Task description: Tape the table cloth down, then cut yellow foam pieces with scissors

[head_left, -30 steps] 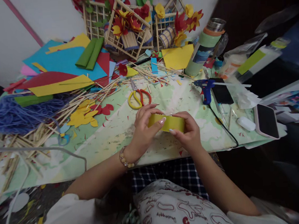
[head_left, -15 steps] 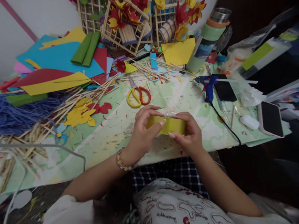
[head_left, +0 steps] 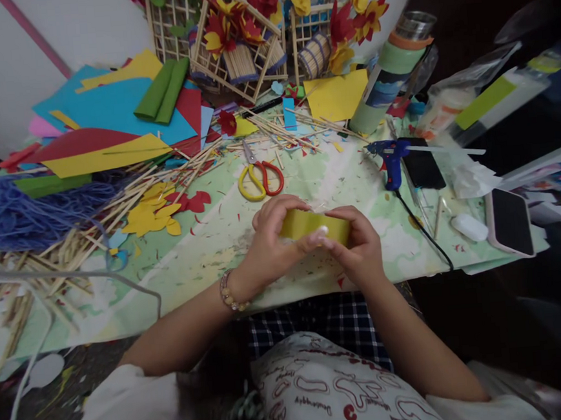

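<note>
Between my two hands is a wide yellowish roll of tape (head_left: 297,225), held on its side just above the near part of the table. My left hand (head_left: 275,236) grips its left end, fingers behind and thumb across the front. My right hand (head_left: 359,242) closes around the right end. Both thumb tips meet at the roll's lower front edge. A wispy clear bit shows at the top edge; the fingers hide much of the far side. Just beyond my left hand lie scissors (head_left: 272,178) with one yellow and one red handle.
A blue glue gun (head_left: 392,162) with a black cord lies right, by phones (head_left: 509,221) and a white case (head_left: 470,227). A tall bottle (head_left: 387,78) stands behind. Left are coloured sheets (head_left: 92,108), blue yarn (head_left: 33,213) and sticks; stick frames (head_left: 238,42) with paper flowers stand at the back.
My left thumb has slid right along the roll's front, and now meets my right thumb. The roll looks slightly turned and raised in my hands; both hands keep hold.
</note>
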Demonstrator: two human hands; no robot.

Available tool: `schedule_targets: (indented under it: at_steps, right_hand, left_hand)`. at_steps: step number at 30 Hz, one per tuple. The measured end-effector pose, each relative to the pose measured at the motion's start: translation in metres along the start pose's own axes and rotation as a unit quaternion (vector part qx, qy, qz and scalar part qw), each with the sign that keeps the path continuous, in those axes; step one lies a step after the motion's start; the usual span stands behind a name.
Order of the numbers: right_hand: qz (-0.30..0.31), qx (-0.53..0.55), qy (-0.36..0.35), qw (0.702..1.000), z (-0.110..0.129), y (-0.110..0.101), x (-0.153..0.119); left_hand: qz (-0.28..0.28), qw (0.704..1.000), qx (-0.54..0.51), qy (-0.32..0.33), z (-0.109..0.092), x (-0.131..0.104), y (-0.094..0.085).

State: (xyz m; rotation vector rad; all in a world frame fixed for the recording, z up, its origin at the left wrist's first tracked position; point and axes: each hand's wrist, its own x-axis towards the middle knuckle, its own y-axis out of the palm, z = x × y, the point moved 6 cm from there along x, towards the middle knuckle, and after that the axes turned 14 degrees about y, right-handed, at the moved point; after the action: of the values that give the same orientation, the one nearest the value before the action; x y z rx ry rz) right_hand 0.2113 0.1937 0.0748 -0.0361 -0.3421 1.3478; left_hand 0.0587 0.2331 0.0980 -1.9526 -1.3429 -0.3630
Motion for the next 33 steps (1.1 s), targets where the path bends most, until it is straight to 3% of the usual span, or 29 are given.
schedule_targets:
  at_steps: [5, 11, 16, 20, 24, 29, 33]
  right_hand:
    - [0.028, 0.024, 0.05, 0.998, 0.001, -0.007, 0.005]
    - [0.082, 0.059, 0.051, 0.994, 0.028, -0.004, 0.001]
    - [0.08, 0.084, 0.047, 0.992, 0.041, -0.001, 0.003]
    - [0.077, 0.05, 0.016, 0.996, 0.041, 0.004, 0.007]
    - [0.067, 0.017, -0.001, 0.998, 0.031, 0.01, 0.009]
    - [0.066, -0.118, 0.01, 0.991, 0.002, 0.013, 0.007]
    - [0.111, -0.215, 0.006, 0.97, -0.014, 0.014, -0.002]
  left_hand:
    - [0.054, 0.978, 0.127, 0.157, -0.008, 0.002, 0.006]
    - [-0.039, 0.966, 0.093, 0.237, -0.021, 0.003, -0.014]
    - [-0.16, 0.976, -0.028, 0.144, -0.001, 0.006, -0.037]
    - [-0.222, 0.964, -0.138, 0.037, 0.031, -0.001, -0.036]
    - [-0.274, 0.944, -0.183, 0.009, 0.041, -0.006, -0.035]
    - [-0.349, 0.902, -0.256, -0.011, 0.037, -0.002, -0.039]
    - [-0.37, 0.851, -0.361, -0.088, 0.04, 0.002, -0.041]
